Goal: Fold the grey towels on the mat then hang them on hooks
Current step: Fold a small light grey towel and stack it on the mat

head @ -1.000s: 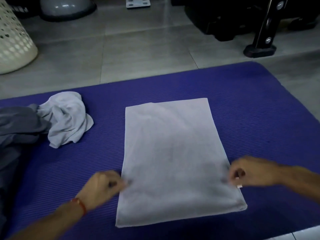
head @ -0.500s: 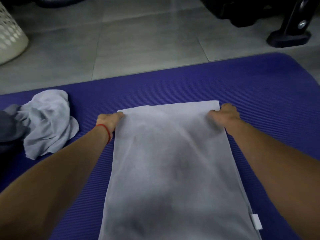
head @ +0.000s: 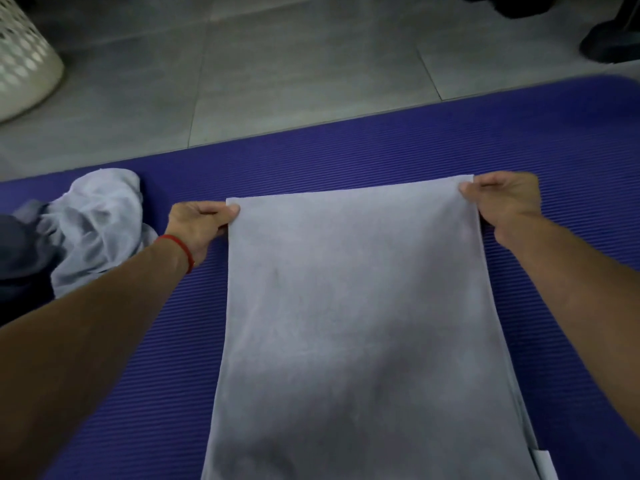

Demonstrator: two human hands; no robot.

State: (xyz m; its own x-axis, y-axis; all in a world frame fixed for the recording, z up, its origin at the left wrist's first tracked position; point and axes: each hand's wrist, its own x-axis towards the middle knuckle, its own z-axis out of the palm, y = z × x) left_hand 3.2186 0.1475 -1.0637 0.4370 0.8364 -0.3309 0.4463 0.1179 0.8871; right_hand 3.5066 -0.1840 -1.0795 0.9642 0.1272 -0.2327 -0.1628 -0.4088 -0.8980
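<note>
Dim, bluish indoor light; soft overall blur; wide-angle bending at edges; dark corners.

purple mat (head: 346, 161), flat towel (head: 363, 323), crumpled towel (head: 100, 216)

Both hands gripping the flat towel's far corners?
Yes: left hand and right hand each pinch a far corner of the flat towel.

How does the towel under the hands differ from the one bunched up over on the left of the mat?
The flat towel lies spread smooth as a long rectangle; the crumpled towel sits in a wrinkled heap.
The flat towel is held at its far corners by the left hand and right hand; the crumpled towel is untouched.
The flat towel covers far more of the mat.
Both are light grey and rest on the mat.
</note>
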